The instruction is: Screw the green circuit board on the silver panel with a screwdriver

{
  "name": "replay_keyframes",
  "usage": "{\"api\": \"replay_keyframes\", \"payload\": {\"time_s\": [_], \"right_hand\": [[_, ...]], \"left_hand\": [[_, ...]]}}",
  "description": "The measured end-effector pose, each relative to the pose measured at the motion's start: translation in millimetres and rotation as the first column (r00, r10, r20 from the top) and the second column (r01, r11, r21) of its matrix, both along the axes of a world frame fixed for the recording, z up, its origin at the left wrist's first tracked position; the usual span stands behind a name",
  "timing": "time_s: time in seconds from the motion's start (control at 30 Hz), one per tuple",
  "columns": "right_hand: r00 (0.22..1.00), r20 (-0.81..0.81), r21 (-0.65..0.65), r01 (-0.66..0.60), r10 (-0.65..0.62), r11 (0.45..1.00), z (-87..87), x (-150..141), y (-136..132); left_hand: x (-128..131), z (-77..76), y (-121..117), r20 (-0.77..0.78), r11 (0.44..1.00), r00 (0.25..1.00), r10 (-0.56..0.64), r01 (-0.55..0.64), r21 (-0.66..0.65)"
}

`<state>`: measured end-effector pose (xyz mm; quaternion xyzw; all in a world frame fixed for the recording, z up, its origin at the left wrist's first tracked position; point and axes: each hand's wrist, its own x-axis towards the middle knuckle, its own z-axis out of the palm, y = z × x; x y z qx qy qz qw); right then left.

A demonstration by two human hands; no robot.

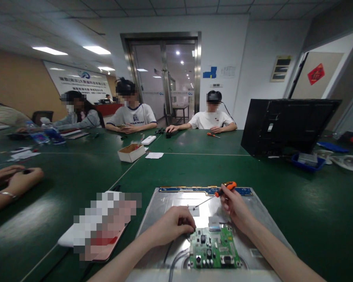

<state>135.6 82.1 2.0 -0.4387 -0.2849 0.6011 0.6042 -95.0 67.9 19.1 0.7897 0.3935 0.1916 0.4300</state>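
An orange-and-black screwdriver (230,185) is held in my right hand (233,203), its thin shaft pointing left and down over a flat metal panel (153,213). My left hand (176,224) has its fingers curled together at the upper left corner of a green circuit board (204,250); what they pinch, if anything, is hidden. The screwdriver's tip is just above the left fingertips, apart from the board. Grey cables (176,260) run from the board's left side. Along the panel's far edge lies a narrow blue circuit strip (182,189).
Left of the panel are a pink phone-like object (120,223) and a white item, partly blurred. Farther off stand a small open box (131,152), a large black monitor (285,125) and a blue tray (307,161). Another person's hands (20,180) rest at left; several people sit around the table.
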Motion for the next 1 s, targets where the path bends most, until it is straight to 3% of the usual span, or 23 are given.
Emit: {"api": "replay_keyframes", "payload": {"time_s": [0.17, 0.43, 0.57, 0.8, 1.0], "right_hand": [[1.000, -0.019, 0.028, 0.025, -0.024, 0.999, 13.1, -9.2, -0.6], [0.997, -0.029, 0.046, -0.065, 0.066, 0.997, 24.2, -57.7, -13.7], [0.996, -0.019, 0.021, -0.083, 0.083, 0.996, 18.8, -58.2, -18.3], [0.995, -0.011, -0.005, -0.096, 0.096, 0.995, 0.6, -57.9, -17.7], [0.994, -0.017, 0.003, -0.105, 0.105, 0.994, -0.4, -57.7, -16.0]], "left_hand": [[0.0, 0.5, -0.7, -0.018, 0.999, 1.000, -0.020, 0.021, 0.030], [-3.7, -7.0, -0.2, -0.019, 0.999, 0.999, -0.027, 0.028, 0.033], [-4.2, -10.6, -0.7, -0.033, 0.995, 0.999, -0.024, 0.027, 0.091], [-1.4, -12.0, 0.6, 0.019, 1.000, 1.000, -0.013, 0.014, -0.001], [-1.2, -11.8, 0.3, 0.041, 1.000, 0.999, -0.012, 0.013, -0.026]]}}
